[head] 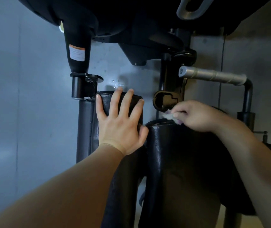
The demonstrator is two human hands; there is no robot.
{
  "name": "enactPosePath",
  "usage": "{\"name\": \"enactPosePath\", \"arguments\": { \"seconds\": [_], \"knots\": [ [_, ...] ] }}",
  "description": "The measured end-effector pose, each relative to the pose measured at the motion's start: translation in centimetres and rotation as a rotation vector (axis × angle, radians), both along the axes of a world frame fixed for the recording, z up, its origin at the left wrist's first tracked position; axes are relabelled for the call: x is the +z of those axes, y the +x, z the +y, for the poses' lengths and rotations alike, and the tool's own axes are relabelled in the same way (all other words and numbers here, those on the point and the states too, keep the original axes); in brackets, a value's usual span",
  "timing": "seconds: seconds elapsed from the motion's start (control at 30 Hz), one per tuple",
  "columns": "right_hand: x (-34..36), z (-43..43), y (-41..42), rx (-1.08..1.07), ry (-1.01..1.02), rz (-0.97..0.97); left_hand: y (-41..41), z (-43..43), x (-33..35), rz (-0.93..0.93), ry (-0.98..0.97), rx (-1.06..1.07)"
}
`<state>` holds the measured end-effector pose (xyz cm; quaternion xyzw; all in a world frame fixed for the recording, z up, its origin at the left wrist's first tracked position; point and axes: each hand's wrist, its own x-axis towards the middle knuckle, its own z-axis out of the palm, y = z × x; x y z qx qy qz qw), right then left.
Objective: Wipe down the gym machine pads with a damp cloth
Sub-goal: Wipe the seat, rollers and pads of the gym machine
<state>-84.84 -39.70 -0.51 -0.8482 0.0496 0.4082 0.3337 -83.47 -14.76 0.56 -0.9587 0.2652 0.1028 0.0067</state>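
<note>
Grey wall (24, 96) — glossy black pads (172, 153), crumpled cloth (168, 116).

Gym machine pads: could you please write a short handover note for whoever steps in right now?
Left hand: open, flat on the left pad, steadying it.
Right hand: fingers pinch a small cloth at the top edge of the right pad.
Done: cannot tell how much is wiped; the right pad looks glossy near its top.
Left: finish the right pad, then the left pad.
</note>
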Motion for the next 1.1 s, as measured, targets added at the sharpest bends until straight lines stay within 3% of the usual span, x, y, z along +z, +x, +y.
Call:
{"name": "enactPosePath", "arguments": {
  "seconds": [0.2,0.4,0.57,0.63,0.77,0.83,1.0,1.1],
  "knots": [
    [0.5,5.4,-0.8,0.058,0.146,-0.166,-0.1,-0.2,0.3,-0.002,0.018,-0.001],
    [-0.3,0.2,-2.4,-0.103,-0.024,-0.112,-0.2,-0.2,0.3,0.000,0.031,0.012],
    [-0.1,4.9,-2.1,0.002,0.039,-0.229,-0.3,-0.4,0.3,-0.012,0.036,0.014],
    [-0.1,4.0,-2.2,-0.010,0.046,-0.216,-0.3,-0.3,0.2,-0.012,0.037,0.017],
    [-0.6,-1.7,-4.0,-0.229,-0.084,-0.088,-0.3,-0.3,0.2,-0.008,0.038,0.018],
    [-0.9,-1.7,-4.1,-0.222,-0.148,-0.114,-0.3,-0.4,0.2,-0.009,0.033,0.021],
    [-0.2,2.9,-3.1,-0.063,0.000,-0.239,-0.3,-0.4,0.2,-0.005,0.042,0.024],
    [-0.2,-0.7,-3.9,-0.210,-0.052,-0.120,-0.4,-0.3,0.2,-0.005,0.032,0.022]
  ]
}}
